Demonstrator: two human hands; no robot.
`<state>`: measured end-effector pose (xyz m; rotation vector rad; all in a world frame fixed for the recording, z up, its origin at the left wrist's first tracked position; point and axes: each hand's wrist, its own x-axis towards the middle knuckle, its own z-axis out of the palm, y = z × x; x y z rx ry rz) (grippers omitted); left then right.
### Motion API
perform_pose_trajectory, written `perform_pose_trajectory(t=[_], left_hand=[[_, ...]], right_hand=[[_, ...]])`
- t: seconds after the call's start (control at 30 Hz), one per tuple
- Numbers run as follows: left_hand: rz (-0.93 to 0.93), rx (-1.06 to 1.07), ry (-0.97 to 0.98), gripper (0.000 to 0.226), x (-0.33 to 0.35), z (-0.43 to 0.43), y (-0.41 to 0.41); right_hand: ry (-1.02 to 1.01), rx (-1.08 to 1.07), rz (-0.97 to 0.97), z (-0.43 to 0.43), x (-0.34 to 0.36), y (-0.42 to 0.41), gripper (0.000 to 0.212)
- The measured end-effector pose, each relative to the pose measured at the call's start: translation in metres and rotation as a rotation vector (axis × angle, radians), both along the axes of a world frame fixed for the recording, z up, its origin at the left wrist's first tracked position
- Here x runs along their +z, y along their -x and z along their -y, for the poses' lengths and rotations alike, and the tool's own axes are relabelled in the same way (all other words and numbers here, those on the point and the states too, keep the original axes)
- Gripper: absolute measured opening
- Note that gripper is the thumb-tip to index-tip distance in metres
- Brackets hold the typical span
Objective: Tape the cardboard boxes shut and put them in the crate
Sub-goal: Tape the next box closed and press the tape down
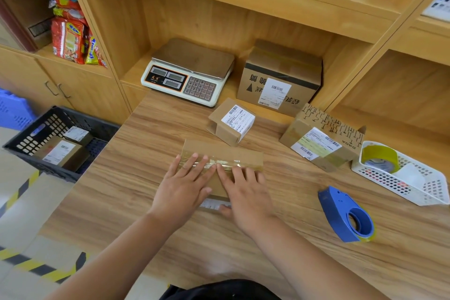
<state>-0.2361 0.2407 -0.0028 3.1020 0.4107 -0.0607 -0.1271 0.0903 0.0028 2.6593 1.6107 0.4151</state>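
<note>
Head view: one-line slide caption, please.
Left hand and right hand press clear tape onto a brown cardboard box on the wooden table; blue tape dispenser right, black plastic crate left.

A flat box [220, 150] lies on the desk [136, 178], a small box [231, 122] just behind it, the scale [190, 70] farther back. Rightward lie a tape dispenser [345, 214] and a basket [414, 192] holding a tape roll [379, 156]. Left, the crate [48, 122] holds two boxes [60, 153].
</note>
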Motion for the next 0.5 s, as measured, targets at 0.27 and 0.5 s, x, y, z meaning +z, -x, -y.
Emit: perform_pose_trajectory(t=[0.27, 0.5], left_hand=[[-0.019, 0.026, 0.048, 0.067, 0.005, 0.004, 0.000], [-0.017, 0.052, -0.026, 0.075, 0.007, 0.015, -0.009]], right_hand=[[0.026, -0.043, 0.007, 0.016, -0.004, -0.001, 0.081], [0.004, -0.065, -0.008, 0.004, 0.000, 0.001, 0.084]])
